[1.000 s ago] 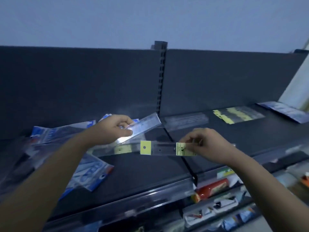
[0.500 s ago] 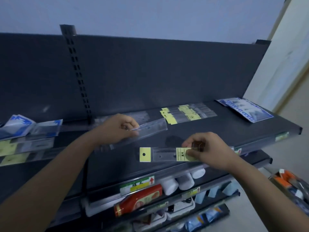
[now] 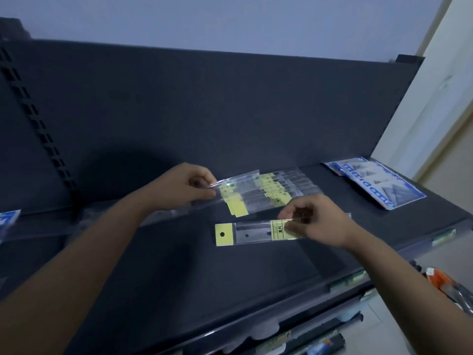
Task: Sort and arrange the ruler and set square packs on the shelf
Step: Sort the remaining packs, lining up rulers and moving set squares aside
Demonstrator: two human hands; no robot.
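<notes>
My right hand (image 3: 316,221) pinches a clear ruler pack with yellow labels (image 3: 252,233) by its right end, holding it flat just above the dark shelf (image 3: 204,278). My left hand (image 3: 186,187) pinches another clear ruler pack (image 3: 236,187) by its left part, over the left end of a pile of several ruler packs with yellow labels (image 3: 279,193) lying at the back of the shelf. A stack of blue set square packs (image 3: 376,184) lies at the shelf's far right.
The dark back panel (image 3: 204,111) rises behind the shelf, with a slotted upright (image 3: 38,129) at the left. Another blue pack's corner (image 3: 7,220) shows at the left edge. Lower shelves with goods (image 3: 320,339) sit below, and a pale wall (image 3: 448,111) stands to the right.
The view has swung right along the shelf. Both hands carried their ruler packs rightward; the left hand's pack now hangs over the pile of yellow-labelled packs.
</notes>
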